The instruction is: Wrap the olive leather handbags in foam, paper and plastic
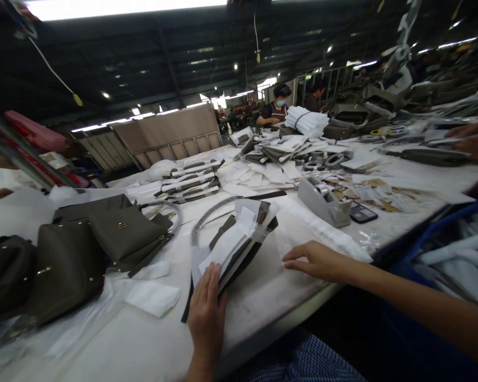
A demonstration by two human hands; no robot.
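Observation:
My left hand [207, 307] grips the near end of a strap bundle [239, 239]. The bundle is made of dark olive bag straps with white padding strips, and clear tape appears to go round its far part. It stands tilted up from the table, fingers over the white strip and thumb at its right side. My right hand [316, 260] is just right of the bundle over the white tabletop, thumb and fingers apart, holding nothing. A grey strap [197, 228] curves in a loop behind the bundle.
Dark olive handbags [119, 228] stand at the left. More wrapped bundles [195, 180] lie farther back. A grey tape dispenser [322, 201] and a phone [362, 212] are at the right. A blue-rimmed bin [430, 233] adjoins the table edge. Another person's hands [476, 140] work at far right.

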